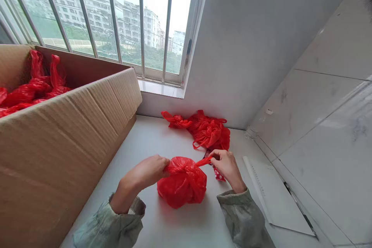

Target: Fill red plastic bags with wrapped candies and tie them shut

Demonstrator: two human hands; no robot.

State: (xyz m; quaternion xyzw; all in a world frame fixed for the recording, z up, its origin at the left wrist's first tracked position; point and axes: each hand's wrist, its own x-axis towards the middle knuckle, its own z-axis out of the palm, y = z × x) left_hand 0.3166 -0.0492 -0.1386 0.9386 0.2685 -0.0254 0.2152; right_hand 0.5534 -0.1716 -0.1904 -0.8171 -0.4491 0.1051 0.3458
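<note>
A full red plastic bag (182, 186) sits on the white table in front of me, its top gathered into a knot. My left hand (151, 170) is closed on the left end of the bag's gathered top. On the other side, my right hand (226, 164) pinches a twisted handle that is drawn out to the right. What the bag contains is hidden by the plastic. Partly behind my right hand lies a dark red packet with white marks (219, 174). More crumpled red bags (207, 130) are heaped against the wall beyond.
A large cardboard box (72, 135) fills the left side, with several red bags (35, 89) inside. To the right, a white notebook (276, 197) and a pen (299, 207) lie near the tiled wall. A barred window (128, 27) is at the back.
</note>
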